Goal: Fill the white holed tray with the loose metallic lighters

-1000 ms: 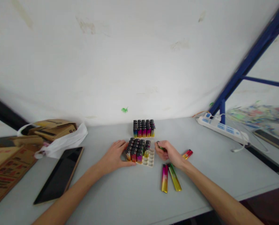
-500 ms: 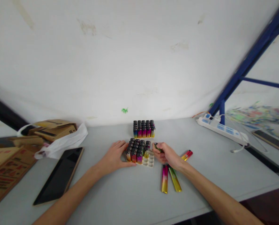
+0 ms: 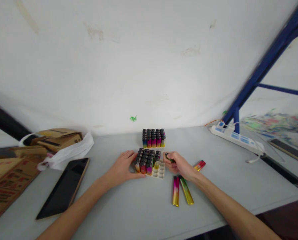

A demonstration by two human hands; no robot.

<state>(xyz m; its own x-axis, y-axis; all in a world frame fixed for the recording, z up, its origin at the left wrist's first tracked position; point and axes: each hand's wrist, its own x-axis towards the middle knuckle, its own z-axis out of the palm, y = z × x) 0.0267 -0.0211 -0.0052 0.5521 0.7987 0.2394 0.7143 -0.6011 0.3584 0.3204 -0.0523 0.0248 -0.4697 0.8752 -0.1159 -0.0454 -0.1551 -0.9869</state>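
Note:
A pale tray [image 3: 161, 172] with round holes stands on the table, several black-topped, shiny coloured lighters [image 3: 145, 160] upright in it. Holes show at its right side and front right corner. My left hand [image 3: 123, 167] cups the tray's left side, thumb along the front edge and fingers at the back. Just right of the tray, my right hand [image 3: 177, 163] is closed around a lighter [image 3: 169, 158]; only its dark top and a bit of green show. Near that wrist lie a pink-and-gold lighter [image 3: 176, 191], a green-and-gold lighter [image 3: 186, 190] and a red-and-yellow lighter [image 3: 200, 165].
Behind the tray, a second block of upright lighters [image 3: 154, 138] stands near the wall. A dark tablet [image 3: 63, 188], a white plastic bag [image 3: 68, 151] and cardboard boxes [image 3: 8, 180] are at the left. To the right lies a power strip [image 3: 235, 136] with cables, by a blue frame [image 3: 259, 73].

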